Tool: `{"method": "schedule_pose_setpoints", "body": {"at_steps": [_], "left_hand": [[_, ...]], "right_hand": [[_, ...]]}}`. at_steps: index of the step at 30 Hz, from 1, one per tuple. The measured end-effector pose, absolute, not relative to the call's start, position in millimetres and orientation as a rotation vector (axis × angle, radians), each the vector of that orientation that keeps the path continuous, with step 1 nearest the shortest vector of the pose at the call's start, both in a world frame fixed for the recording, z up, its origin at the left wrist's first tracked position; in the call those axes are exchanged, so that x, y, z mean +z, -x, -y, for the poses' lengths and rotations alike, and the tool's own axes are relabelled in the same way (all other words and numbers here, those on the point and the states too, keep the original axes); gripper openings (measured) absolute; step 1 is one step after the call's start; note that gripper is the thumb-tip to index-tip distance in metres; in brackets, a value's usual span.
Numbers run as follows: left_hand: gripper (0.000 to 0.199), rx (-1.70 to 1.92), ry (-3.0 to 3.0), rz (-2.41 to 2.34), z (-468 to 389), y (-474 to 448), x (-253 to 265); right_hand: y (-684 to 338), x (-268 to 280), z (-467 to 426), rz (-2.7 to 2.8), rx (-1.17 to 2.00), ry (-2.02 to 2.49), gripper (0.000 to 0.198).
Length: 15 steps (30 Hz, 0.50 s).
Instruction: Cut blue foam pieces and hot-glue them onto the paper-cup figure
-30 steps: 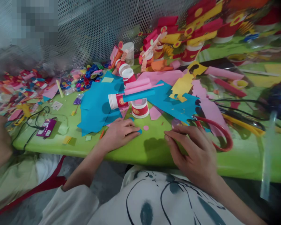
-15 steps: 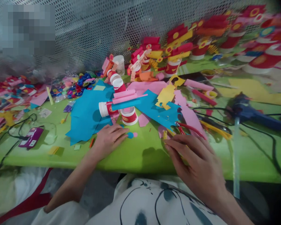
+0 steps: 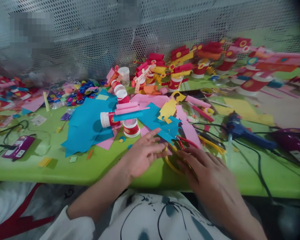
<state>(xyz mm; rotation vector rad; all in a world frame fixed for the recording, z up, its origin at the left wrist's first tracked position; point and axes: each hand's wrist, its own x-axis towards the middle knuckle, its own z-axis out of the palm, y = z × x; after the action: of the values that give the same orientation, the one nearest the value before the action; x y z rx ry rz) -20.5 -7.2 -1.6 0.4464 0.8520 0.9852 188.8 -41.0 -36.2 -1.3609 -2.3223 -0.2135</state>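
Observation:
My left hand [image 3: 142,156] is stretched to the right with its fingers apart. Its fingertips meet a thin yellow strip [image 3: 173,167], which bows down in a loop between my two hands. My right hand [image 3: 210,170] is bent over the other end of the strip, fingers closed on it; part of the grip is hidden. Just beyond my right fingers lies a red-handled cutting tool [image 3: 190,141]. Ahead of my left hand, a red and white paper cup [image 3: 131,128] stands under pink paper rolls [image 3: 127,108] and a blue strip, beside a cup on its side [image 3: 107,119].
Blue foam sheets [image 3: 86,120] and a cut yellow sheet [image 3: 168,108] cover the middle. A blue glue gun [image 3: 250,131] with trailing cords lies at right. Finished-looking cup models [image 3: 176,81] line the back by the mesh. A purple box [image 3: 19,146] sits at left.
My left hand has left the small paper discs and moved right to my right hand. The yellow strip now shows as a loop between them. The whole view has shifted slightly.

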Motion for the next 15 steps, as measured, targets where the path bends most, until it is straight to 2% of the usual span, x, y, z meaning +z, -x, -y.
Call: {"method": "schedule_pose_setpoints", "body": {"at_steps": [6,15], "left_hand": [[0.038,1.019,-0.421,-0.882,-15,4,-6],[0.017,1.282,-0.502,-0.881,-27,9,-4]], "right_hand": [[-200,-38,45,2.354,-0.249,1.394,0.021],[-195,-35,36,2.390,-0.272,1.471,0.010]]}}
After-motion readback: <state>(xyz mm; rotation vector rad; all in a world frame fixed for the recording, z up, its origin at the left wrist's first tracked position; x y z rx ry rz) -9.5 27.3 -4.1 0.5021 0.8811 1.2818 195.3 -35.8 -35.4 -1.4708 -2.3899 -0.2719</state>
